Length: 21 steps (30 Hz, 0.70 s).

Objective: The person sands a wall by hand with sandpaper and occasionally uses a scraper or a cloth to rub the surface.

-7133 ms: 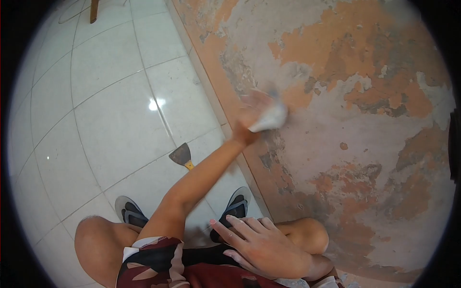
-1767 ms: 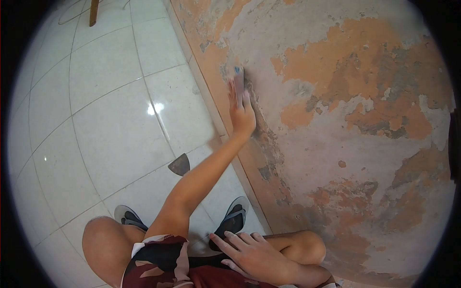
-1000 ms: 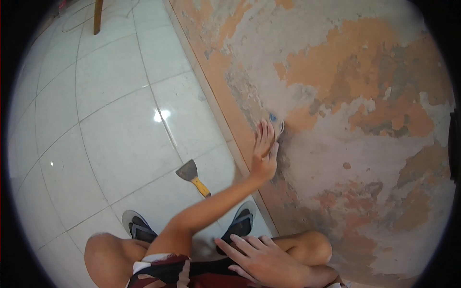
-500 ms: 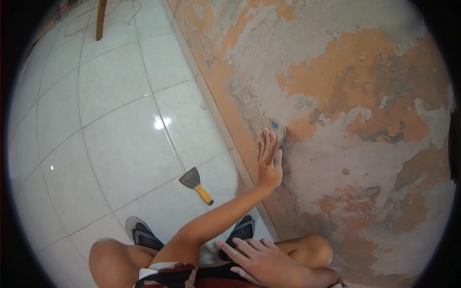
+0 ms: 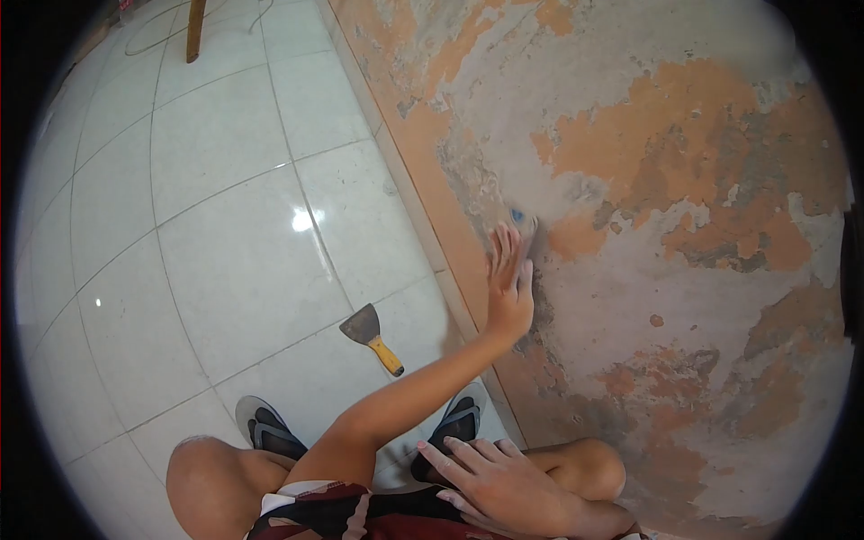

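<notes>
My left hand (image 5: 510, 292) reaches out to the wall (image 5: 612, 297), its fingers pressing a small pale sheet with a blue mark (image 5: 519, 217), which looks like sandpaper, against the surface. Most of that sheet is hidden under the fingers. Near my bent knee at the bottom, my right hand (image 5: 504, 481) hangs with its fingers spread and nothing in them. A scraper (image 5: 373, 338) with a dark blade and yellow handle lies on the tiled floor (image 5: 243, 297), left of my left forearm.
Peeling orange paint and bare grey patches cover the wall. My feet in grey sandals (image 5: 268, 427) rest on the tiles below the scraper. At the top left stand a wooden leg (image 5: 194, 31) and a thin cable (image 5: 148, 49) on the floor.
My left hand and the sheet have shifted slightly upward along the wall. The camera view has moved a little. My right hand stays spread in nearly the same place.
</notes>
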### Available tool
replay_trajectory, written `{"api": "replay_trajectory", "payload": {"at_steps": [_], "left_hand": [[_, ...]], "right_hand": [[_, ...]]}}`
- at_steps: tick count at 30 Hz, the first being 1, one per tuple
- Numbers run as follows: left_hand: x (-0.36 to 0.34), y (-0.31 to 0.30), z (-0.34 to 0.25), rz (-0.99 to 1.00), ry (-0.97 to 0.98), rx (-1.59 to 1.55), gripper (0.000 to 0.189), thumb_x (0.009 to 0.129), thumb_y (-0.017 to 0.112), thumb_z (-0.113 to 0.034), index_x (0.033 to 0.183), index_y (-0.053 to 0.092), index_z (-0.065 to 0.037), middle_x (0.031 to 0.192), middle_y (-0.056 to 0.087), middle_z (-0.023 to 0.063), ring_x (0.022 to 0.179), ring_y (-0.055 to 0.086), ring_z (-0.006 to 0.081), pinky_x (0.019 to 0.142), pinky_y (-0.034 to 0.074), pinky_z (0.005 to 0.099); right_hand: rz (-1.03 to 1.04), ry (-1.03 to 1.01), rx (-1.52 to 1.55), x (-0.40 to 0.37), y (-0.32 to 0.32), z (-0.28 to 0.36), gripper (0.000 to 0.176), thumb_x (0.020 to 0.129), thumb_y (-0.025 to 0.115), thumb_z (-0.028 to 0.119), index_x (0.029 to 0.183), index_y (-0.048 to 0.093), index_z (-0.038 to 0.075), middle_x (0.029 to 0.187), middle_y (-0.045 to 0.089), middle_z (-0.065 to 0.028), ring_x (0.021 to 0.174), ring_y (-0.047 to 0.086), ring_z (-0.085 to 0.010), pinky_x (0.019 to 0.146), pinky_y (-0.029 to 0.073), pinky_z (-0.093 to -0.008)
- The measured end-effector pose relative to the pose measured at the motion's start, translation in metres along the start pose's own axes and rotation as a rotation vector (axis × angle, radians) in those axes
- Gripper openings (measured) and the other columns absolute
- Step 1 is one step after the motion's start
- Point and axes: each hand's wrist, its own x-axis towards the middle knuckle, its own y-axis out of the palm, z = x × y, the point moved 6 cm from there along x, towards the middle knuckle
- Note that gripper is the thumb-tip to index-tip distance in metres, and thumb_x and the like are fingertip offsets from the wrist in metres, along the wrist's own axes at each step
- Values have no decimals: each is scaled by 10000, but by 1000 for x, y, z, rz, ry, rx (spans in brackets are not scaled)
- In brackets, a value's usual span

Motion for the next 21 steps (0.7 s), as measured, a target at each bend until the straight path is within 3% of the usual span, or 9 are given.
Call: {"api": "replay_trajectory", "payload": {"at_steps": [2, 5, 7, 10, 12, 14, 17, 21], "left_hand": [[-13, 8, 4, 76, 10, 52, 571, 1114, 424, -195, 1652, 249, -110, 1725, 159, 174, 1598, 54, 399, 1256, 60, 582], [21, 5, 3, -3, 15, 95, 561, 1114, 419, -197, 1646, 266, -103, 1719, 176, 182, 1590, 87, 421, 1249, 97, 596], [64, -5, 5, -152, -71, -84, 559, 1111, 420, -196, 1640, 273, -92, 1717, 185, 186, 1588, 86, 431, 1250, 93, 596], [89, -12, 4, -185, -182, -52, 558, 1110, 417, -197, 1640, 274, -98, 1718, 182, 184, 1587, 80, 436, 1253, 89, 589], [72, -10, -6, -150, -113, -52, 558, 1109, 421, -194, 1641, 277, -107, 1719, 176, 186, 1588, 69, 434, 1255, 79, 583], [41, -5, -9, -115, -50, -47, 558, 1109, 425, -191, 1642, 279, -116, 1720, 170, 188, 1590, 59, 433, 1258, 70, 576], [3, 4, -7, -9, 14, 56, 561, 1101, 454, -173, 1638, 297, -127, 1707, 186, 221, 1594, 78, 410, 1251, 50, 589], [59, -1, -2, -94, -45, -67, 550, 1100, 460, -182, 1624, 316, -99, 1695, 219, 230, 1594, 87, 405, 1256, 57, 573]], "right_hand": [[-28, -34, 32, 2, -8, 4, 609, 995, 607, 262, 1529, 406, 47, 1238, 545, -176, 1112, 563, -337, 953, 464, -436], [-19, -38, 45, 0, -6, 5, 602, 997, 604, 266, 1526, 414, 51, 1241, 546, -172, 1119, 562, -334, 949, 463, -433], [-10, -35, 41, 0, -1, 4, 601, 997, 603, 265, 1526, 413, 50, 1248, 543, -174, 1123, 561, -333, 948, 462, -433], [-24, -22, 1, -3, 2, 2, 603, 993, 608, 266, 1523, 419, 48, 1241, 555, -173, 1116, 573, -330, 938, 468, -427], [-49, -19, -25, -2, 2, -2, 606, 989, 614, 267, 1522, 425, 47, 1227, 570, -168, 1104, 585, -326, 929, 475, -422], [61, -43, -29, 3, 7, -8, 675, 1045, 568, 371, 1598, 337, 58, 1358, 578, -210, 1146, 595, -315, 932, 465, -414], [56, -49, -30, 4, 3, -6, 676, 1042, 573, 377, 1592, 348, 56, 1355, 581, -206, 1145, 598, -313, 931, 468, -412], [28, -56, -35, -2, 2, -2, 666, 1041, 575, 358, 1588, 353, 50, 1354, 580, -208, 1146, 596, -320, 932, 468, -422]]}}
